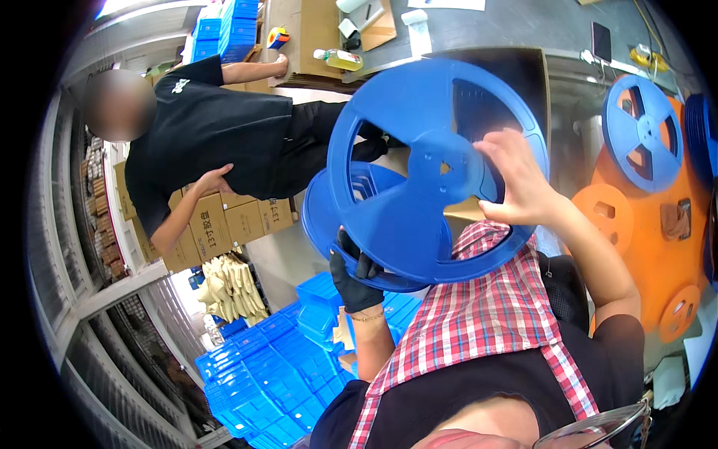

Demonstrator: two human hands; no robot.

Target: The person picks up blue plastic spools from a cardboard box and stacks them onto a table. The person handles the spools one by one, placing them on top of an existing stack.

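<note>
A large blue plastic reel (407, 191) with wide cutouts is held up in front of my apron. Behind it, offset to the lower left, are more blue reels (315, 213), partly hidden. My left hand (357, 280), in a black glove, grips the lower left edge of the reels behind. Some of its fingers are covered by the front reel. My right hand (520, 179) is bare and reaches over the right cutout. Its fingers and thumb curve around the hub side of the front reel, gripping it; the fingertips are partly blurred.
A co-worker in black (217, 127) stands at the left, one hand on a cardboard box (307, 41). Blue bins (277, 374) are stacked at lower left, beside brown cartons (217, 224). Orange reels (602, 217) and another blue reel (643, 133) are at right. A bottle (338, 59) lies beyond.
</note>
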